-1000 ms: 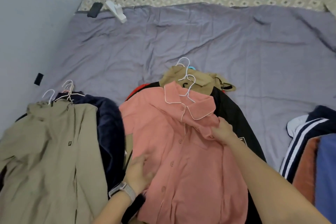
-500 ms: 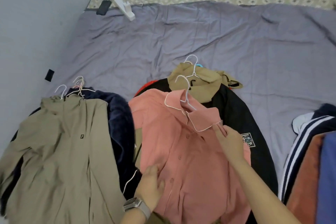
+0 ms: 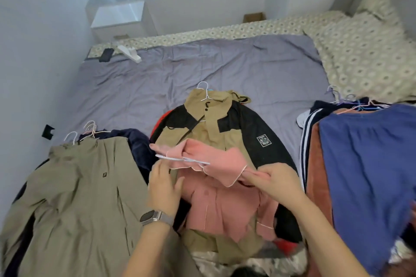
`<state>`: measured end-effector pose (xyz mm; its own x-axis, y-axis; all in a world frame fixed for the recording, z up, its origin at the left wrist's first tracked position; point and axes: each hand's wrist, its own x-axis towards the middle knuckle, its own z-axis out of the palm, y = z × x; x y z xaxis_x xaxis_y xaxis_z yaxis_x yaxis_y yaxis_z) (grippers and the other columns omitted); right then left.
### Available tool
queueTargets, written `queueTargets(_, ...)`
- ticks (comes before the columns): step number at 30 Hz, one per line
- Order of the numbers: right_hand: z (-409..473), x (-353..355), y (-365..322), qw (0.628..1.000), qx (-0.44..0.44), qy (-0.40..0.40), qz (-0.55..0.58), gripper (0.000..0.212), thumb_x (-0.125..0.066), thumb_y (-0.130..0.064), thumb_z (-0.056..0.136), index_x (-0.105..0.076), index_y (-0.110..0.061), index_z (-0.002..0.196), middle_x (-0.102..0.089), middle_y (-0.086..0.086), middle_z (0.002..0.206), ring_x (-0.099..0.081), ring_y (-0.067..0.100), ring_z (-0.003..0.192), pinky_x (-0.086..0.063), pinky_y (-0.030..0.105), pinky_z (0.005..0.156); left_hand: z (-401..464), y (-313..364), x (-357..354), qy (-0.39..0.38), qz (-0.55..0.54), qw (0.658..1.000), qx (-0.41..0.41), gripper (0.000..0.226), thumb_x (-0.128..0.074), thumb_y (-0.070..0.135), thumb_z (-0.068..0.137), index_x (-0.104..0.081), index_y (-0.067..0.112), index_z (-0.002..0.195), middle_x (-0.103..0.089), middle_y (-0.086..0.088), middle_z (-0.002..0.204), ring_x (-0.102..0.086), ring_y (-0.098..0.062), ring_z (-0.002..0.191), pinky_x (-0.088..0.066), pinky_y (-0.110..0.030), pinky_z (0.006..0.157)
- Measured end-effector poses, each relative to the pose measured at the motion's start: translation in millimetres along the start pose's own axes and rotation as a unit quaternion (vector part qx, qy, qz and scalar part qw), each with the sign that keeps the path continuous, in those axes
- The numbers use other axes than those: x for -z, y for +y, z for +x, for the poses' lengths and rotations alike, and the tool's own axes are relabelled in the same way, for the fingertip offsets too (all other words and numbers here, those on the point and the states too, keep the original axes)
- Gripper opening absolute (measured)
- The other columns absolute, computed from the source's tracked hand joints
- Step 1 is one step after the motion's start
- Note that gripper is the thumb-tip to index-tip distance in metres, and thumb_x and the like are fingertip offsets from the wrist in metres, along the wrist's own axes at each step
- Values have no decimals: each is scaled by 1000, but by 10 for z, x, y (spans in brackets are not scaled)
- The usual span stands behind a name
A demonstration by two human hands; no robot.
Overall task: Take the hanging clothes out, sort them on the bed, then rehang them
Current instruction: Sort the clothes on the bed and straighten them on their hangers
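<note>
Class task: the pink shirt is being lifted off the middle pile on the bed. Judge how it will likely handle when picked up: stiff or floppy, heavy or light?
Probably floppy: the pink shirt sags and folds between the left hand and right hand. Likely light, since the right hand's pinch at its edge seems enough to raise it. Its hanger may slide out.
</note>
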<state>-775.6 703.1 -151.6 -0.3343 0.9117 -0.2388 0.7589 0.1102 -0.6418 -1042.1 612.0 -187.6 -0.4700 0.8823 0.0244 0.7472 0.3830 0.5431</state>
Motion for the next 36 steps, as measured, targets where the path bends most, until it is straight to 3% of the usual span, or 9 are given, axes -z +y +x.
queueTargets(3, -620, 246, -239, 999, 28, 31, -25, 72, -42, -84, 56, -25, -14, 48, -22, 1, 48, -22, 12, 51, -20, 33, 51, -340, -97, 352, 7, 16, 1000, -16, 60, -76, 12, 73, -49, 2, 125, -52, -16, 126, -49, -36, 114, -42, -45, 94)
queueTargets(6, -1210, 417, -449, 993, 47, 82, -67, 70, -41, -83, 56, -29, -15, 46, -24, 3, 46, -22, 15, 48, -17, 31, 48, -617, -101, 682, -14, 32, 996, -78, 58, -60, 29, 84, -42, 19, 138, -45, -3, 140, -42, -27, 127, -39, -44, 100)
queueTargets(13, -2308, 583, -554, 982, -2, 169, -85, 64, -55, -75, 61, -31, -17, 52, -21, 2, 48, -22, 14, 50, -20, 32, 50, -1176, 228, 1066, -97, 34, 985, -139, 27, -45, 39, 92, -56, 27, 115, -57, 2, 111, -50, -20, 108, -31, -36, 86)
queueTargets(19, -2975, 712, -538, 985, 1, 171, -21, 66, -72, -57, 68, -23, -19, 49, -16, -3, 50, -17, 11, 52, -16, 33, 54, -1595, 154, 1260, -59, 32, 988, -141, 9, -51, 26, 90, -55, 22, 97, -49, 9, 90, -50, -20, 99, -23, -31, 80)
queueTargets(23, -3159, 775, -574, 985, 5, 171, 12, 64, -75, -49, 69, -22, -17, 51, -15, -3, 52, -17, 10, 53, -15, 32, 55, -1833, 167, 1434, -61, 24, 983, -172, 26, -33, 20, 79, -57, 16, 90, -56, 4, 80, -51, -24, 85, -24, -35, 80)
queueTargets(27, -3336, 887, -562, 978, 23, 203, 50, 65, -77, -49, 68, -23, -17, 50, -17, -4, 54, -18, 10, 56, -16, 32, 55, -2104, 348, 1618, -43, -2, 981, -191, 21, -30, 26, 80, -50, 20, 83, -50, 5, 73, -44, -20, 76, -27, -39, 83)
queueTargets(31, -3634, 1122, -346, 967, 33, 253, -11, 59, -66, -62, 65, -36, -13, 52, -30, 2, 52, -25, 10, 53, -26, 30, 51, -2439, 677, 1699, -51, -20, 969, -241, 36, -26, 39, 80, -56, 19, 86, -56, 2, 76, -48, -23, 74, -30, -35, 73)
queueTargets(34, -3857, 1262, -132, 957, 1, 287, -37, 40, -72, -51, 70, -50, -21, 54, -50, -3, 54, -42, 13, 53, -41, 33, 57, -2725, 1115, 1757, -23, 4, 962, -273, 34, -31, 40, 80, -58, 20, 84, -58, 5, 72, -50, -21, 69, -32, -34, 66)
queueTargets(36, -3977, 1397, 14, 942, 6, 333, -30, 18, -69, -39, 73, -60, -31, 60, -63, -15, 74, -57, 13, 67, -47, 27, 67, -2874, 1478, 1809, 25, 28, 952, -303, 25, -38, 38, 81, -59, 24, 81, -56, 8, 67, -46, -17, 61, -33, -31, 61)
